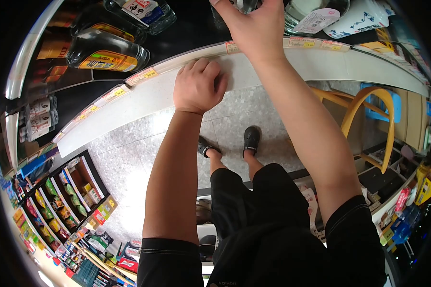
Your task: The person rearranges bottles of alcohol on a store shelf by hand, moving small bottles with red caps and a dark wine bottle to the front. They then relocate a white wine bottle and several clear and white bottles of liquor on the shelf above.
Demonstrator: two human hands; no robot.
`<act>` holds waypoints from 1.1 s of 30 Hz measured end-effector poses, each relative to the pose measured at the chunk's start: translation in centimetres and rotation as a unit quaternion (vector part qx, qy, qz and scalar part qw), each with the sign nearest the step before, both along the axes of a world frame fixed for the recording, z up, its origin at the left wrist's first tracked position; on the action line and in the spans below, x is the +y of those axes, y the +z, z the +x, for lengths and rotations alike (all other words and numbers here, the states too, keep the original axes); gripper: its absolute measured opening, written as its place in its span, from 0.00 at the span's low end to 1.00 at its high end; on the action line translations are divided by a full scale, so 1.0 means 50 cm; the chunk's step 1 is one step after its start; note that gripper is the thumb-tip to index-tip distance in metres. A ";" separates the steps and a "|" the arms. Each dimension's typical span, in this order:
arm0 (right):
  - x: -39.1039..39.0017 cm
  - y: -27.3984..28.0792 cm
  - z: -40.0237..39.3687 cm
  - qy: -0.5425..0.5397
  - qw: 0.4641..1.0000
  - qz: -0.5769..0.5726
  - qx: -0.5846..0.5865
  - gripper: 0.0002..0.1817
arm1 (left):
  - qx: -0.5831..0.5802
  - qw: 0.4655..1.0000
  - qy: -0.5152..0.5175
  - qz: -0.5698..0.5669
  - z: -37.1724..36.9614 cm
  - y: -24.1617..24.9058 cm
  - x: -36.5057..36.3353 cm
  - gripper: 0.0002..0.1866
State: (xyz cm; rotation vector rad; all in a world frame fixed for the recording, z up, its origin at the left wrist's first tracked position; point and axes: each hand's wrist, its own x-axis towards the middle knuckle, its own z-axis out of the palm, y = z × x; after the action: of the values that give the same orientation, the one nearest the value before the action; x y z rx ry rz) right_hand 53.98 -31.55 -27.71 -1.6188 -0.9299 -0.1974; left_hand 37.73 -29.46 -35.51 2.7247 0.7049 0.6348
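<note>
My right hand point(256, 28) reaches over the shelf at the top of the view, with its thumb and fingers around a clear glass bottle point(246, 5). Most of that bottle is hidden by the hand or cut off by the frame. My left hand point(198, 86) is closed in a loose fist against the white shelf front point(153, 95), its knuckles just under the price labels. Nothing shows inside it. Right of my right hand stand a round clear bottle point(304, 16) with a pale tag and a white-and-blue porcelain bottle point(361, 20).
Dark bottles with yellow labels point(107, 60) lie at upper left, near a clear labelled bottle point(146, 12). Small packed bottles point(40, 117) sit on a lower shelf. A yellow wooden chair point(392, 124) and blue stool point(385, 105) stand right. Snack racks point(62, 201) are lower left.
</note>
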 end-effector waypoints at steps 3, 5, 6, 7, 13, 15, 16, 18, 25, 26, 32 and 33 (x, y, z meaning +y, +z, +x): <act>0.002 0.003 -0.001 0.050 0.994 0.017 0.092 0.39 | -0.003 1.000 -0.004 -0.002 0.000 0.006 -0.001 0.09; 0.001 0.003 0.000 0.037 0.996 -0.009 0.080 0.40 | -0.002 1.000 -0.005 -0.002 0.000 0.007 0.000 0.09; -0.002 0.004 0.002 0.037 0.996 -0.009 0.080 0.40 | 0.000 1.000 -0.007 -0.002 0.000 0.008 0.000 0.09; -0.007 0.010 0.004 0.059 0.992 -0.016 0.109 0.39 | 0.000 1.000 -0.007 -0.002 0.000 0.009 0.000 0.09; -0.021 -0.026 0.041 0.201 0.964 0.028 0.172 0.41 | -0.010 1.000 -0.006 -0.008 0.000 0.009 -0.001 0.09; -0.027 -0.033 0.048 0.201 0.970 0.011 0.137 0.43 | -0.009 1.000 -0.007 -0.008 0.000 0.009 -0.001 0.09; -0.028 -0.032 0.049 0.202 0.972 -0.001 0.121 0.44 | -0.008 1.000 -0.007 -0.008 0.000 0.009 -0.001 0.09; -0.030 -0.035 0.053 0.205 0.973 -0.012 0.105 0.46 | -0.011 1.000 -0.001 -0.009 0.001 0.007 -0.001 0.09; -0.031 -0.059 0.076 0.299 0.931 0.033 0.208 0.42 | -0.020 1.000 -0.002 0.000 0.001 0.002 0.000 0.09; -0.031 -0.059 0.077 0.299 0.928 0.030 0.221 0.41 | -0.023 1.000 -0.007 -0.001 0.001 0.003 0.001 0.09; -0.031 -0.062 0.068 0.253 0.961 0.022 0.106 0.41 | -0.023 1.000 -0.013 -0.003 0.001 0.007 0.001 0.09; -0.032 -0.062 0.066 0.252 0.962 0.022 0.106 0.41 | -0.025 1.000 -0.014 -0.001 0.001 0.007 0.001 0.09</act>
State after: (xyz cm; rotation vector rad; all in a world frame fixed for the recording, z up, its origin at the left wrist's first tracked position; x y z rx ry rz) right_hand 57.28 -33.14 -30.80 -1.2833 -1.1263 0.3012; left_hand 37.80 -29.41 -35.18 2.7016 0.6551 0.6926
